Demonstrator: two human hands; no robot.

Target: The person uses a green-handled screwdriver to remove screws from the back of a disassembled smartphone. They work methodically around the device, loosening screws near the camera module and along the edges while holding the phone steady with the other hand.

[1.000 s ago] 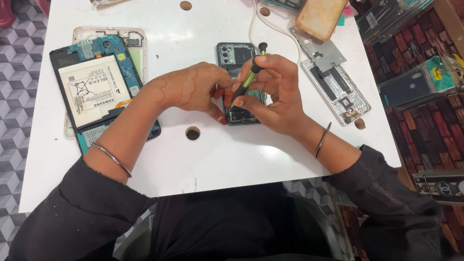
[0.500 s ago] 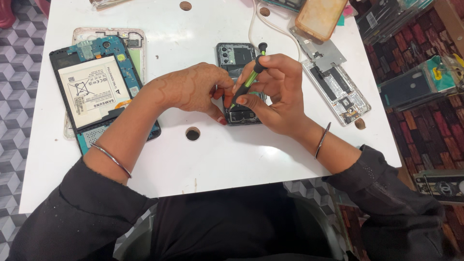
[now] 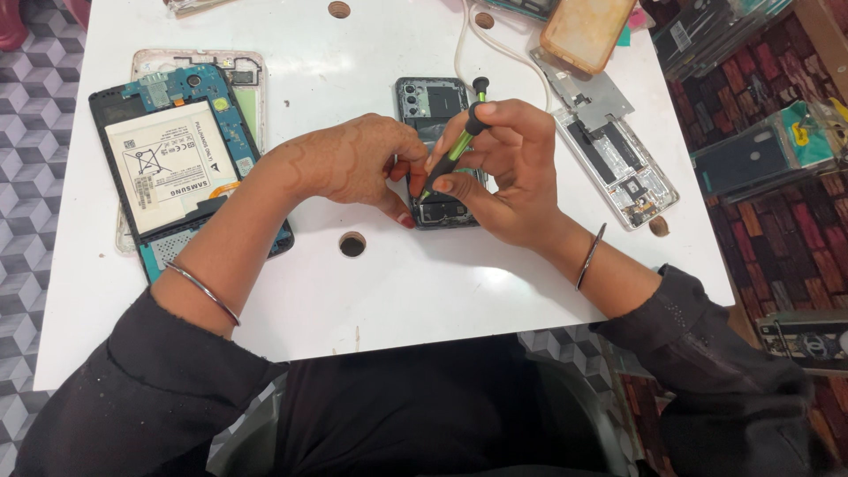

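The right hand (image 3: 512,172) is clamped on a green-and-black screwdriver (image 3: 459,141), its tip down on a small dark phone (image 3: 430,106) lying open-backed mid-bench (image 3: 397,283). The left hand (image 3: 353,168) rests fingers-curled on the phone's left edge — pinning it. Far left lies an opened tablet (image 3: 177,168) with a white rectangular battery label (image 3: 168,163) — black markings on it. A clear frame (image 3: 618,159) sits right.

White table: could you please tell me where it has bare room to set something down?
The white table is bare along its near edge, between the round hole and the person's sleeves, and at top centre between the opened tablet and the dark phone. The right side is crowded by the metal frame.
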